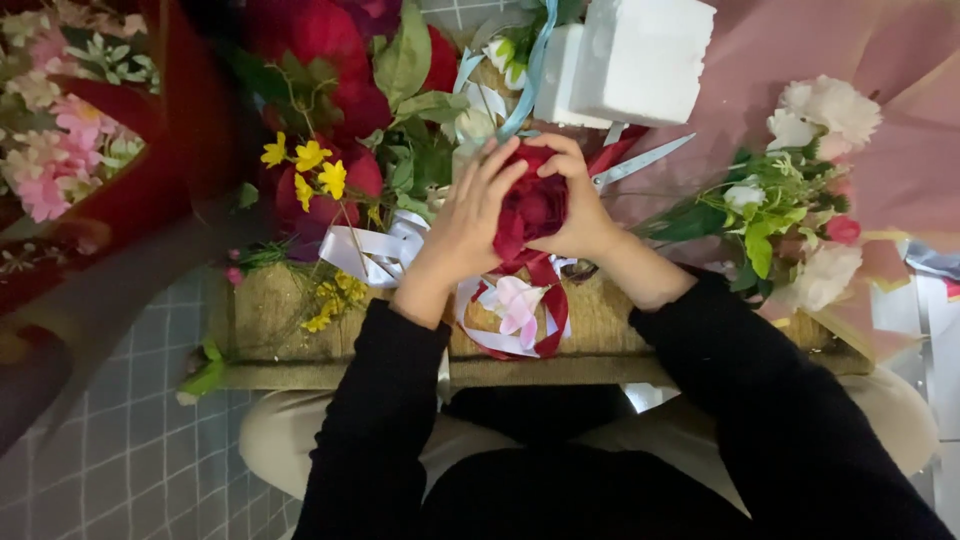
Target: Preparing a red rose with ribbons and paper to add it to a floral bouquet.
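The dark red rose (530,210) is cupped between left hand (470,220) and right hand (575,205), fingers pressed around it, and its petals could be crushed or pulled loose.

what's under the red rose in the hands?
Under the red rose, held by the left hand and right hand: red ribbon, a pink-white lily, burlap. Its stem is covered.

Both arms, in black sleeves, reach up from six o'clock and converge at the centre. The left hand (462,222) sits at nine o'clock of the meeting point, fingers (497,172) curled inward. The right hand (578,205) sits at three o'clock, fingers bent, fingertips meeting the left's.
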